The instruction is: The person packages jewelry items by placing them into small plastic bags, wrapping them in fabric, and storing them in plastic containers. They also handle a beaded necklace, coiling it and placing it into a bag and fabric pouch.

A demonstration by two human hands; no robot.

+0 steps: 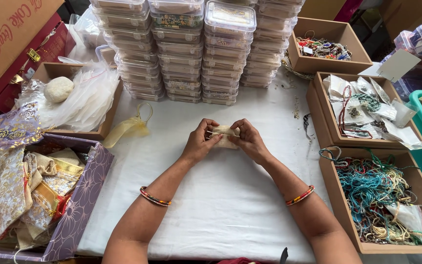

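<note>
Both of my hands meet over the middle of the white cloth-covered table (221, 195). Between them is a small cream fabric pouch (225, 132). My left hand (200, 142) pinches its left side and my right hand (248, 139) pinches its right side, fingers curled on the cloth. A beaded bangle sits on each wrist. A yellow sheer pouch (129, 127) lies on the table to the left of my hands.
Stacks of clear lidded plastic boxes (196, 49) stand at the back. Brown trays on the right hold bead necklaces (377, 195) and small packets (362, 107). At the left are a purple box of gold-patterned bags (20, 186) and a tray of clear bags (81, 95).
</note>
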